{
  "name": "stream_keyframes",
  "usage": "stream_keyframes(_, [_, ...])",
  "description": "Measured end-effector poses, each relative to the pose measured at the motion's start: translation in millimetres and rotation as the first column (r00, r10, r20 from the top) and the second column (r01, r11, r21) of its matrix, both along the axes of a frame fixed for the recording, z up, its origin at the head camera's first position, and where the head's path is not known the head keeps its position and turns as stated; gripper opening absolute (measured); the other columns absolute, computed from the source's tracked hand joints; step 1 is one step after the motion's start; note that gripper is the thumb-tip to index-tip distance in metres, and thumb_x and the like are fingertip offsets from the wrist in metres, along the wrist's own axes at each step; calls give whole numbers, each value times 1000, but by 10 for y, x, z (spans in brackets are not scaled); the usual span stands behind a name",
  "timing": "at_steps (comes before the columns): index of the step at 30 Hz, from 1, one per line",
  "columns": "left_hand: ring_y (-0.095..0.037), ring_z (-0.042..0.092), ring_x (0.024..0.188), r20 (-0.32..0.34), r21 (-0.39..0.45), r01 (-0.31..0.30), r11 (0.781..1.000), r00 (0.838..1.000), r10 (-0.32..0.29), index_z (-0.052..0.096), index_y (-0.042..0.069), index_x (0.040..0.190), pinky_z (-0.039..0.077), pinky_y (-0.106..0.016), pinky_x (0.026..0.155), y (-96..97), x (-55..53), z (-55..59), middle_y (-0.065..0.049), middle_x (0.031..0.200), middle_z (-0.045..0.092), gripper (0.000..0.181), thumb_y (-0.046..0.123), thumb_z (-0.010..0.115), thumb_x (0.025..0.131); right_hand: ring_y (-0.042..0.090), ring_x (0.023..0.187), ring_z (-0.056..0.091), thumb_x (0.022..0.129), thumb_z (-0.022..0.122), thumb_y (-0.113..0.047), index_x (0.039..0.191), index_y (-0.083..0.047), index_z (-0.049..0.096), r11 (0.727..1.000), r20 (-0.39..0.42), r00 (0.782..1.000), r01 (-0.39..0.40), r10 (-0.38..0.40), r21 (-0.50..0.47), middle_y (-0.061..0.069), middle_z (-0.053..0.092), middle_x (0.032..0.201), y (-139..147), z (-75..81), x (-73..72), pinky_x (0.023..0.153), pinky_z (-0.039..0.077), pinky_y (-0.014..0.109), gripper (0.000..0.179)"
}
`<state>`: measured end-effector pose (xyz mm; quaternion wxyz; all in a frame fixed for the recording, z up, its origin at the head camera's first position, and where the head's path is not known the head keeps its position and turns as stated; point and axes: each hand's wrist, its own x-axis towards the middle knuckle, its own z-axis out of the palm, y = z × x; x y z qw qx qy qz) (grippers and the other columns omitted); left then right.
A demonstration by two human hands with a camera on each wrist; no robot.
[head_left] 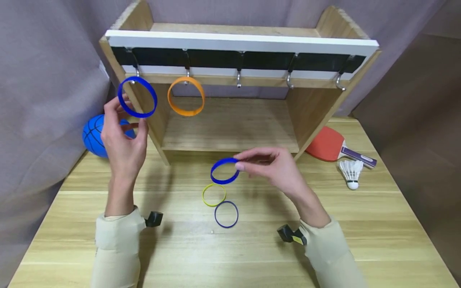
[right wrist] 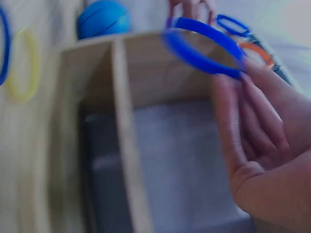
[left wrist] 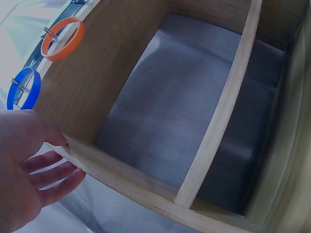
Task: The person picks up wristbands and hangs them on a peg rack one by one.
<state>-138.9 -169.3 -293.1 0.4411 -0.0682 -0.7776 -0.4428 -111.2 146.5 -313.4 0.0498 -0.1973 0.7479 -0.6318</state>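
Observation:
My right hand [head_left: 275, 168] pinches a blue ring [head_left: 224, 181] between thumb and fingertips, in front of the wooden rack [head_left: 230, 120]. The right wrist view shows the same ring, blurred, at the fingertips. On the rack's left side panel [left wrist: 121, 187], my left hand [head_left: 124, 138] grips the front edge, thumb on one face and fingers on the other. Another blue ring [head_left: 138, 115] hangs from the leftmost hook, and an orange ring [head_left: 187, 113] from the hook beside it. A thin yellow ring [head_left: 203, 196] and a thin dark blue ring [head_left: 227, 227] lie on the table.
Three bare hooks, among them the middle hook [head_left: 239, 78], hang along the rack's black strip. A blue ball [head_left: 94, 136] sits left of the rack. To its right lie a red paddle [head_left: 327, 144] and a shuttlecock [head_left: 351, 174]. Grey curtains [head_left: 47, 80] surround the table.

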Motion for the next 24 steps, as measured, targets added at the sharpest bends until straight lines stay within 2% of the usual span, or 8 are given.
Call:
stream_keyframes(1, [-14,61,94,1,2,-5,1000,1000,5,56,3,127,52,-15,71,4,8,9,-8,114,63,39,-2,66,89,29,77,68,84,78,-8,104,-5,76,991,17,1000,4,-2,-132,14,72,96,-30,67,-17,63,59,37,20])
stream_keyframes(2, [-14,61,94,6,9,-7,1000,1000,7,56,3,127,52,-15,71,7,15,16,-8,114,63,39,-2,66,89,30,78,69,85,76,-4,105,-2,74,967,22,1000,12,-6,-255,18,71,99,-65,134,-32,65,59,37,21])
stream_keyframes(3, [-15,61,94,8,14,-5,1000,1000,5,56,3,126,52,-15,71,9,21,21,-8,114,63,39,-2,66,89,31,79,70,85,73,0,106,1,73,927,23,1000,18,-10,-374,22,70,101,-99,195,-50,67,60,38,21])
stream_keyframes(6, [-19,62,96,2,0,11,1000,1000,-11,55,1,127,52,-15,71,14,38,37,-11,115,63,39,-1,66,90,29,82,71,87,68,7,108,6,71,763,26,999,32,-20,-645,27,68,107,-191,349,-103,69,60,36,21])
stream_keyframes(8, [-21,63,96,-4,-10,22,1000,1000,-22,55,0,127,52,-16,71,20,47,53,-12,116,64,38,1,66,91,28,83,71,89,67,5,110,6,70,674,39,998,56,-42,-737,26,67,110,-243,423,-129,72,60,32,22])
stream_keyframes(11, [-22,63,96,-11,-10,30,1000,999,-30,55,-1,126,52,-16,71,30,51,66,-13,115,64,37,1,66,91,29,85,71,88,68,5,113,8,68,582,82,994,106,-67,-806,27,66,112,-291,483,-171,75,59,31,26])
stream_keyframes(16, [-20,62,94,-18,-11,26,1000,999,-26,55,-5,124,52,-16,70,38,53,69,-16,112,62,37,-4,65,89,31,86,71,85,70,6,114,10,67,521,131,987,159,-91,-838,27,66,111,-310,478,-240,75,59,32,30])
stream_keyframes(24, [-23,64,97,-24,-20,32,999,999,-33,54,-3,125,52,-15,71,37,63,84,-15,115,64,37,-1,66,90,31,86,71,85,71,6,113,10,67,502,148,985,174,-91,-847,28,66,112,-309,412,-322,74,59,32,29])
